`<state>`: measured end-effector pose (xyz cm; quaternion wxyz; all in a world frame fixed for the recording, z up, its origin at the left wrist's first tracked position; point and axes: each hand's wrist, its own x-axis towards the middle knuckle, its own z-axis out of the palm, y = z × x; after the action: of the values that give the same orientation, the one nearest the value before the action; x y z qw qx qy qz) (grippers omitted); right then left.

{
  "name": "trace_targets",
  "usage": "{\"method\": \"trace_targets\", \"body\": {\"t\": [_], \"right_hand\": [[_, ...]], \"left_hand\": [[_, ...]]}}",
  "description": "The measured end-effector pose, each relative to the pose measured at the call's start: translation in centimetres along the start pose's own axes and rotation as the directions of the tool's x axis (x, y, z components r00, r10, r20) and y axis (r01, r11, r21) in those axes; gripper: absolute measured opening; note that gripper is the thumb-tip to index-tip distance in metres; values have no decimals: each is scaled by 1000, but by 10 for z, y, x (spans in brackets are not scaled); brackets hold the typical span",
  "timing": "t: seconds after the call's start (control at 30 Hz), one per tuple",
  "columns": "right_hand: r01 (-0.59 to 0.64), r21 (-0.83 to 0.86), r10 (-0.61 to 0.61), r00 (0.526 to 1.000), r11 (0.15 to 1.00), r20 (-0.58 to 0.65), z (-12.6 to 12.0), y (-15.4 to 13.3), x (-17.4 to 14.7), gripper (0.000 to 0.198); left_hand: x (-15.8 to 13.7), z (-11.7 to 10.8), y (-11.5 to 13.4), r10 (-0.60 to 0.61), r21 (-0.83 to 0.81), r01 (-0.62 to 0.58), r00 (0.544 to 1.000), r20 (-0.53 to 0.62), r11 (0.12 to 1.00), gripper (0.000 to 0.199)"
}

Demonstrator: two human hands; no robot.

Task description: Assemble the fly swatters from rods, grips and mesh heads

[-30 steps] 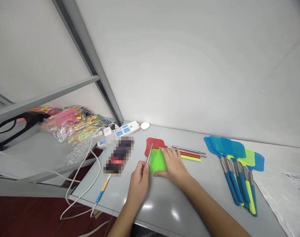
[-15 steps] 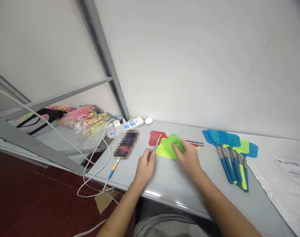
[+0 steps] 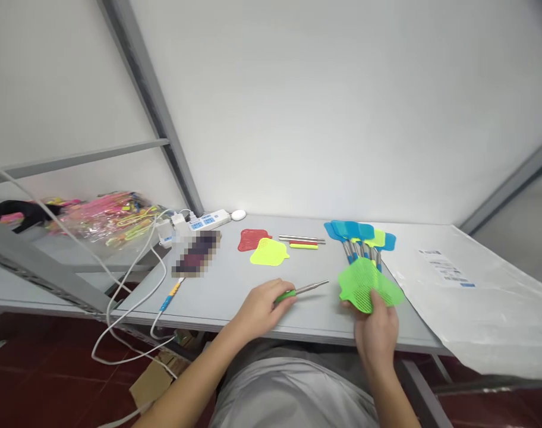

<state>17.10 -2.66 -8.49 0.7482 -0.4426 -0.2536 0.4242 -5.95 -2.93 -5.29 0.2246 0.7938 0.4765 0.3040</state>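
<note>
My left hand (image 3: 271,303) is closed around a green-gripped telescopic metal handle (image 3: 309,288), whose thin tip points right. In my right hand (image 3: 378,330) is a green fly swatter head (image 3: 366,282), pinched by thumb and fingers and tilted up. A gap separates the handle's tip from the head. Behind them on the table lie a red swatter head (image 3: 251,239) and a yellow swatter head (image 3: 270,252), the yellow one overlapping the red. Beside these rest metal rods (image 3: 300,238) and a yellow grip (image 3: 303,246).
Several blue and yellow fly swatters (image 3: 353,230) lie behind the green head. A white plastic bag (image 3: 489,297) covers the table's right side. At left are a blurred-out phone (image 3: 197,252), a power strip (image 3: 211,220), and a white cable (image 3: 119,285). Bagged colourful items (image 3: 106,217) sit beyond the frame post.
The green swatter head has moved right and toward me in my right hand. My left hand has turned the handle from pointing up to pointing right. The camera view has shifted right.
</note>
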Motion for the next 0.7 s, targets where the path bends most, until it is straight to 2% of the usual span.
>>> {"method": "trace_targets", "body": {"t": [0.17,0.4,0.53,0.7], "right_hand": [[-88,-49,94,986,995,139,4,-4,3,36],[8,-149,13,990,989,138,-1,0,-8,43],[77,-227,-23,973,971,232,-6,6,-10,46],[5,-206,68,935,979,347,-18,7,-7,44]], "left_hand": [[1,3,-3,37,103,-43,997,62,994,32],[0,2,-2,25,88,-35,994,106,995,31],[0,-2,-3,15,55,-24,988,152,998,30],[-1,-4,-6,-1,33,-5,985,172,999,27]]}}
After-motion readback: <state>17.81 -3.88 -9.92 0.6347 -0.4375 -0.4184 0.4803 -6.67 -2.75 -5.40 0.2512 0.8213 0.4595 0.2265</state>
